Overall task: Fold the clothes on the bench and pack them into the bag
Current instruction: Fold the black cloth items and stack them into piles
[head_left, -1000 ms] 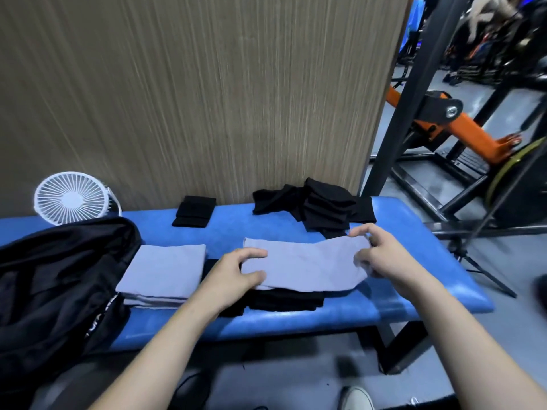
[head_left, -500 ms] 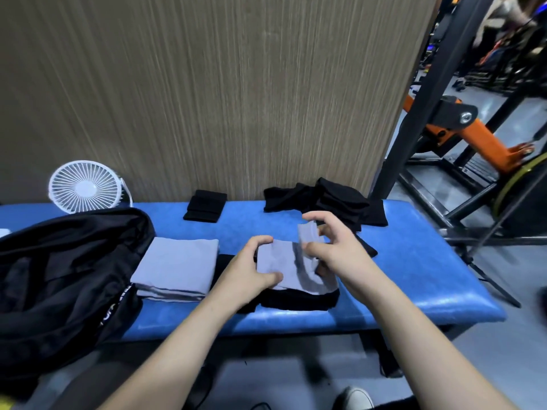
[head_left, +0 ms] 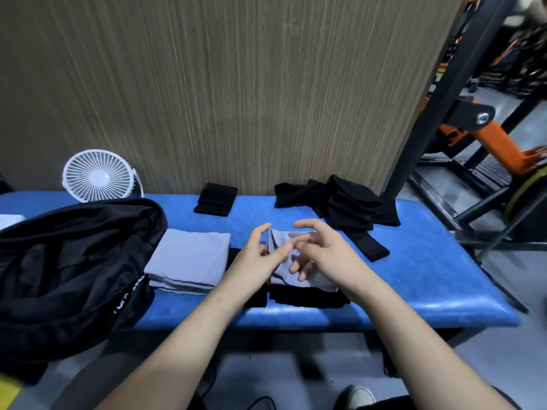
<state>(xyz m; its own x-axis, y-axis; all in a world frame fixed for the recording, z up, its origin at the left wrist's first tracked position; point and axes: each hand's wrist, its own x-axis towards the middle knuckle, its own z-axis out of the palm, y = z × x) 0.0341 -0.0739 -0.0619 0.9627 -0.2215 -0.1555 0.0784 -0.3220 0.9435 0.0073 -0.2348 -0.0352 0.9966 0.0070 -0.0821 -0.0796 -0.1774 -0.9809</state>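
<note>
A small grey cloth (head_left: pixel 318 283) lies folded on top of a folded black garment (head_left: pixel 307 298) near the front edge of the blue bench (head_left: pixel 429 276). My left hand (head_left: pixel 257 261) is at the cloth's left side, thumb raised and straight fingers touching it. My right hand (head_left: pixel 325 253) hovers over the cloth with its fingertips resting on it, loosely bent. A folded grey stack (head_left: pixel 189 258) sits just left of my hands. The open black bag (head_left: pixel 59 276) fills the bench's left end. An unfolded black pile (head_left: pixel 349 202) lies at the back right.
A small folded black item (head_left: pixel 216 199) lies against the wood-grain wall. A white desk fan (head_left: pixel 97 176) stands behind the bag. A black strip of cloth (head_left: pixel 370 247) trails from the pile. Black and orange gym frames (head_left: pixel 429 99) stand to the right of the bench.
My right hand carried the grey cloth's right end over to the left, folding it in half, then let go. The cloth is now a small folded piece under both hands.
</note>
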